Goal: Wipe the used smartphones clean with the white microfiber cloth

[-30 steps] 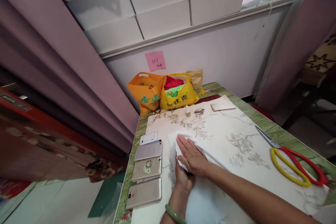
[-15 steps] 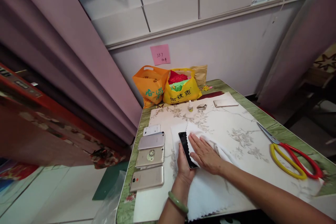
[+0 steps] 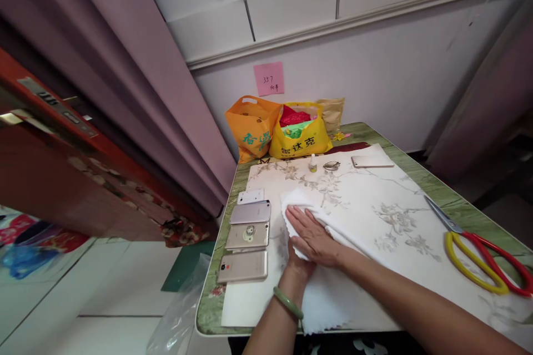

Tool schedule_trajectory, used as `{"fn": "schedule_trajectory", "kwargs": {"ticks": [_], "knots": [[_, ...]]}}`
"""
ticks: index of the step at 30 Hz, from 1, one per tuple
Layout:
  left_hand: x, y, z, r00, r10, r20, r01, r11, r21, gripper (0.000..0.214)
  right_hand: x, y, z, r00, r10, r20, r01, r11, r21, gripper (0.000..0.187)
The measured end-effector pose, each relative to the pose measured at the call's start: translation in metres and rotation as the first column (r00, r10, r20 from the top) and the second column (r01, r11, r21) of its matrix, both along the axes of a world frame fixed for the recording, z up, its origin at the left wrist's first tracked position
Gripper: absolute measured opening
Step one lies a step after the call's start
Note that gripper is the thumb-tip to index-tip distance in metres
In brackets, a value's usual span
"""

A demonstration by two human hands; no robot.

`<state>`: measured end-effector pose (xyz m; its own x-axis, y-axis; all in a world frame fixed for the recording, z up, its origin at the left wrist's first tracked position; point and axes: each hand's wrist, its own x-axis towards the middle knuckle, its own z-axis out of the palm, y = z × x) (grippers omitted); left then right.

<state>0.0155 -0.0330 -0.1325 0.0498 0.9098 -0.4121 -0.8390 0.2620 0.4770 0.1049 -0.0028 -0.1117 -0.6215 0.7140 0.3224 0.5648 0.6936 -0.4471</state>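
Observation:
My right hand (image 3: 312, 236) lies flat, fingers stretched out, on a white cloth (image 3: 328, 294) spread over the flowered sheet (image 3: 375, 199). My left hand (image 3: 297, 269), with a green bangle (image 3: 287, 302) on the wrist, sits just under the right hand. Its fingers are hidden by the right hand and the cloth. The black phone from earlier is out of sight beneath the cloth. To the left, several phones lie face down in a row: a white one (image 3: 250, 196), a pinkish one (image 3: 250, 213), one with a ring holder (image 3: 247, 236) and a gold one (image 3: 242, 267).
Red and yellow scissors (image 3: 478, 249) lie at the right. At the back stand an orange bag (image 3: 254, 127), a yellow bag (image 3: 297, 136), a small bottle (image 3: 312, 163), a metal ring (image 3: 331, 166) and another phone (image 3: 372, 161). The table's left edge (image 3: 208, 299) drops to the floor.
Half a second ago the black phone showed in my left hand beside the cloth. My right hand has since slid left with the cloth and covers it. The camera has tilted slightly.

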Motion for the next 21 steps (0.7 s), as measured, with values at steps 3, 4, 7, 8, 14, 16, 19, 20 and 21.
{"fn": "schedule_trajectory", "kwargs": {"ticks": [3, 4, 7, 8, 14, 16, 19, 20, 21], "knots": [[0.005, 0.013, 0.007, 0.991, -0.032, 0.126, 0.021, 0.996, 0.088, 0.057, -0.012, 0.019, -0.002, 0.998, -0.067, 0.003, 0.067, 0.997, -0.031, 0.061], [0.007, 0.015, 0.01, 0.991, -0.023, 0.128, 0.01, 0.995, 0.102, 0.055, -0.015, 0.024, -0.003, 0.996, -0.088, 0.005, 0.088, 0.995, -0.043, 0.06], [0.01, 0.019, 0.015, 0.994, -0.003, 0.107, -0.01, 0.993, 0.121, 0.052, -0.017, 0.037, -0.005, 0.986, -0.165, 0.005, 0.164, 0.983, -0.082, 0.061], [0.011, 0.02, 0.015, 0.994, 0.0, 0.107, -0.013, 0.992, 0.126, 0.052, -0.017, 0.041, -0.006, 0.981, -0.195, 0.003, 0.194, 0.976, -0.096, 0.06], [0.009, 0.016, 0.015, 0.997, -0.013, 0.075, 0.014, 1.0, -0.009, 0.054, -0.015, 0.052, -0.005, 0.94, -0.333, -0.078, 0.324, 0.94, -0.111, 0.039], [0.008, 0.016, 0.015, 0.998, -0.023, 0.053, 0.022, 1.0, 0.005, 0.055, -0.015, 0.055, -0.005, 0.92, -0.382, -0.085, 0.371, 0.921, -0.115, 0.035], [0.009, 0.016, 0.013, 0.998, -0.053, 0.039, 0.05, 0.996, 0.075, 0.054, -0.016, 0.061, -0.006, 0.887, -0.454, -0.08, 0.442, 0.887, -0.134, 0.035], [0.009, 0.016, 0.012, 0.997, -0.063, 0.039, 0.06, 0.994, 0.096, 0.054, -0.015, 0.063, -0.007, 0.877, -0.474, -0.08, 0.461, 0.876, -0.141, 0.036], [0.009, 0.015, 0.012, 0.997, -0.071, 0.038, 0.066, 0.991, 0.115, 0.054, -0.015, 0.065, -0.007, 0.867, -0.492, -0.08, 0.478, 0.866, -0.147, 0.037]]}}
